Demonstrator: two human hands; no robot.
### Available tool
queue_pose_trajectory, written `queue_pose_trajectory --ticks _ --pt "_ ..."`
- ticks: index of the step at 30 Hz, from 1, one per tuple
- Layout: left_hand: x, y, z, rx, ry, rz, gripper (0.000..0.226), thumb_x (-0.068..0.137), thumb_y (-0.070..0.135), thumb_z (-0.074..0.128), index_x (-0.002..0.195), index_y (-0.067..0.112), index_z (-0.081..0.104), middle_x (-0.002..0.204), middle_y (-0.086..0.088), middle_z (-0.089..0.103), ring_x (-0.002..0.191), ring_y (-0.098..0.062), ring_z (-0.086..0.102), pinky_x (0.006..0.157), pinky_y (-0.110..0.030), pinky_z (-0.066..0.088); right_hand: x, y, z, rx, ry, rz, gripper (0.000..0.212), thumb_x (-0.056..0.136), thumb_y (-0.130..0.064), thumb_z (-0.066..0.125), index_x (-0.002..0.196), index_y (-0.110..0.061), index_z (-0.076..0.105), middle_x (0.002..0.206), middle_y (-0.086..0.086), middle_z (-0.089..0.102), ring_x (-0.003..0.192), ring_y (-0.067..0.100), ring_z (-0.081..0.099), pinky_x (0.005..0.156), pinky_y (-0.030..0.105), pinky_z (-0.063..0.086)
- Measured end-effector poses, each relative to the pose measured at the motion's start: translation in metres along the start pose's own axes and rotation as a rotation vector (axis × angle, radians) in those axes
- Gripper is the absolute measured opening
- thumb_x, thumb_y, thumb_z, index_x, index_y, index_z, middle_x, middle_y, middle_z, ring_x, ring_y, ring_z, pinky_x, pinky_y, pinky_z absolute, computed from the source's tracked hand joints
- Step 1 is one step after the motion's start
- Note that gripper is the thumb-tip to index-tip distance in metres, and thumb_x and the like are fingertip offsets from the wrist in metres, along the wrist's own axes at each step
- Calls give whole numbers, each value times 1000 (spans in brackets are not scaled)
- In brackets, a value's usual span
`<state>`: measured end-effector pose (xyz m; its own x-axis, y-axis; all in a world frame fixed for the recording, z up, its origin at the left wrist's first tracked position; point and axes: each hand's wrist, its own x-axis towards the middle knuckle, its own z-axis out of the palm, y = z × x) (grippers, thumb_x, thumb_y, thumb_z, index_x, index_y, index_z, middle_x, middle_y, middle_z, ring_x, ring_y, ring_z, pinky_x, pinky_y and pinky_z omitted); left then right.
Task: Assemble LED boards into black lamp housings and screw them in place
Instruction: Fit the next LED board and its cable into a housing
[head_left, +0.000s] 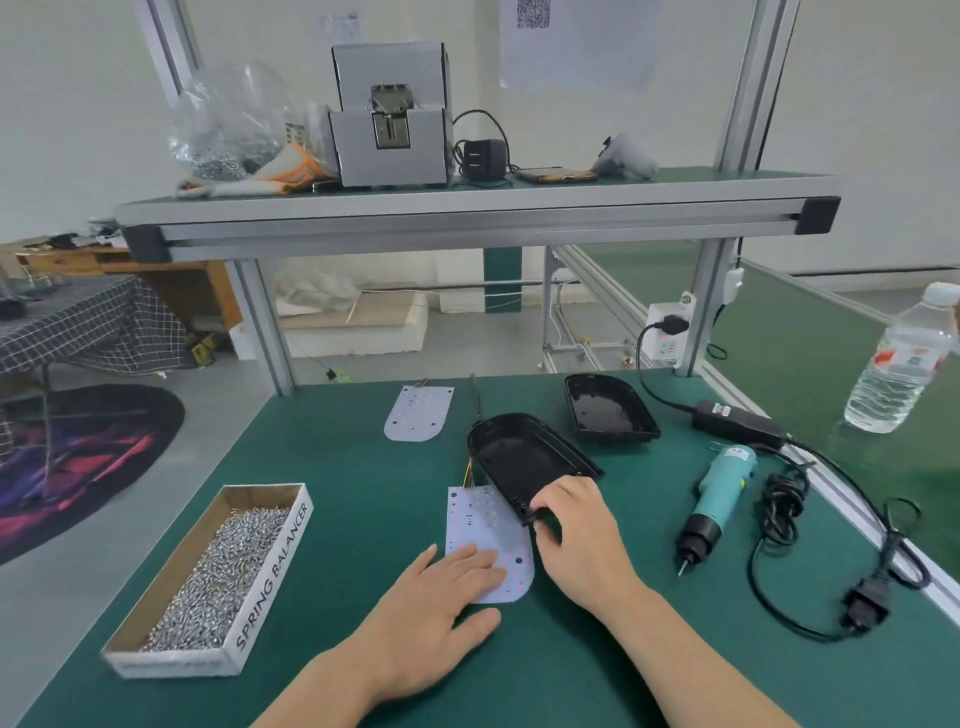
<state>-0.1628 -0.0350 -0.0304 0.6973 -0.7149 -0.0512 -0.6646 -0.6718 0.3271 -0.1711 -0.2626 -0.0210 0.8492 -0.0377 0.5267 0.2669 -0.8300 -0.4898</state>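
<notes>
A white LED board (480, 525) lies flat on the green table with thin wires at its far end. My left hand (441, 608) rests on its near part with straight fingers. My right hand (576, 535) grips the near corner of a black lamp housing (524, 457), which is tilted up over the board's right edge. A second black housing (608, 410) sits open side up behind it. A second LED board (418, 413) lies further back to the left. A teal electric screwdriver (714, 499) lies to the right.
A cardboard box (270, 566) full of small screws stands at the left. The screwdriver's black power supply (737, 421) and coiled cable (779, 587) sprawl at the right. A water bottle (901, 358) stands at far right. An overhead shelf (467, 208) carries a screw feeder.
</notes>
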Motion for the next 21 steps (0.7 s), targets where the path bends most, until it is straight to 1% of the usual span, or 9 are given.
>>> queue_pose_trajectory --ticks 4,7,9,10,12,14,17,19,21 --pt "-29 4 -1 -62 22 21 49 99 55 29 145 45 42 151 41 17 141 22 0 117 -14 -10 -26 -13 -3 -25 7 29 21 77 6 64 90 -11 67 94 -4 60 94 17 48 83 19 37" --pt "-36 4 -2 -99 45 36 38 105 43 36 140 43 50 148 40 25 140 23 8 116 -12 -7 -42 -21 -6 -46 23 53 22 77 8 65 90 -9 66 93 -1 60 94 22 50 83 25 42" --pt "-33 8 -7 -144 78 19 32 105 37 38 127 36 62 138 36 46 135 18 29 117 -14 5 -50 -26 -8 -75 35 53 22 75 10 66 88 -8 65 91 1 60 90 27 51 77 35 49" --pt "-30 11 -10 -150 106 16 31 105 36 39 112 28 68 122 27 61 123 9 44 115 -17 19 -53 -28 -9 -86 36 54 22 74 11 67 87 -8 64 90 2 60 88 28 51 74 38 50" --pt "-20 17 -16 -138 182 -3 34 102 33 43 78 13 57 78 2 59 86 -15 50 89 -29 43 -56 -30 -10 -98 30 70 21 76 10 67 87 -8 64 90 2 59 88 28 50 72 39 51" --pt "-5 19 -25 -178 230 -77 37 96 29 51 66 11 41 62 -2 42 69 -19 37 67 -30 40 -57 -32 -10 -106 30 82 20 78 9 67 87 -8 63 90 2 58 88 27 49 72 39 51" --pt "33 17 -35 -214 344 -242 28 90 22 59 66 14 49 65 -2 54 65 -20 43 65 -35 45 -56 -33 -11 -114 21 79 16 81 6 64 88 -9 63 90 1 57 88 26 47 74 37 49" --pt "64 13 -42 -200 404 -377 5 89 18 60 88 13 59 87 -1 64 82 -23 57 73 -36 50 -56 -34 -11 -111 23 77 16 81 5 63 88 -10 62 89 -1 55 88 24 46 73 35 48" --pt "93 10 -46 -188 363 -498 21 88 19 62 106 10 56 107 -3 59 99 -27 57 79 -37 49 -56 -35 -11 -94 31 96 17 80 5 63 86 -11 61 87 -2 54 87 23 45 72 35 48"
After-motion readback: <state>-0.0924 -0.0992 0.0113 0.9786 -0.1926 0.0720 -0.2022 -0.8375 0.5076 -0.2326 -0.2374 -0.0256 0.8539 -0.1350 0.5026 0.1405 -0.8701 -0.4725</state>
